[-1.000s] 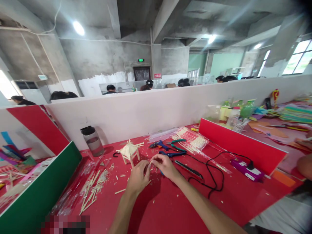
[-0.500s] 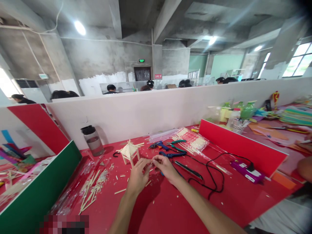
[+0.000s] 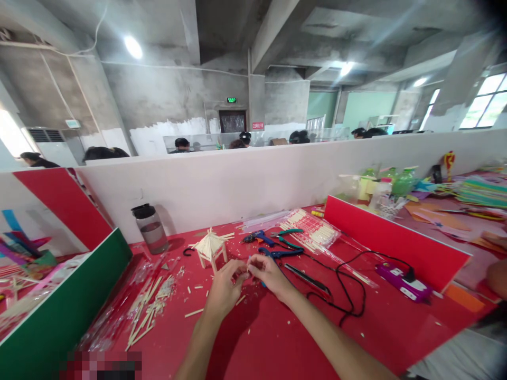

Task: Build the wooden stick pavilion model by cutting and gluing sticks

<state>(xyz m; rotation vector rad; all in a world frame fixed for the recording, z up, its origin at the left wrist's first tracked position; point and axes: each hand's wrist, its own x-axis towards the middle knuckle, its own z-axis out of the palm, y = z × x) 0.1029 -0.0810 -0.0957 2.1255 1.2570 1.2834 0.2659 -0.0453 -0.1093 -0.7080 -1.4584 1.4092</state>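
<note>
Pretty raw room tbh, bare grey wall (image 3: 166,89) with patchy white paint (image 3: 148,138) low down, chunky beams (image 3: 273,34) and bright lamps (image 3: 133,47) overhead. Dark door (image 3: 233,122) under a green sign (image 3: 232,100), big window (image 3: 484,103) far right. Long white partition (image 3: 222,179) behind the red table (image 3: 257,338), green divider (image 3: 71,295) left, red panel (image 3: 392,240) right

The lettering on the green lit sign (image 3: 232,100) and red wall sign (image 3: 258,126) is illegible.

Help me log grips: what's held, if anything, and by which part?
Cannot tell: the left hand and right hand nearly meet; anything held is too small to identify.
</note>
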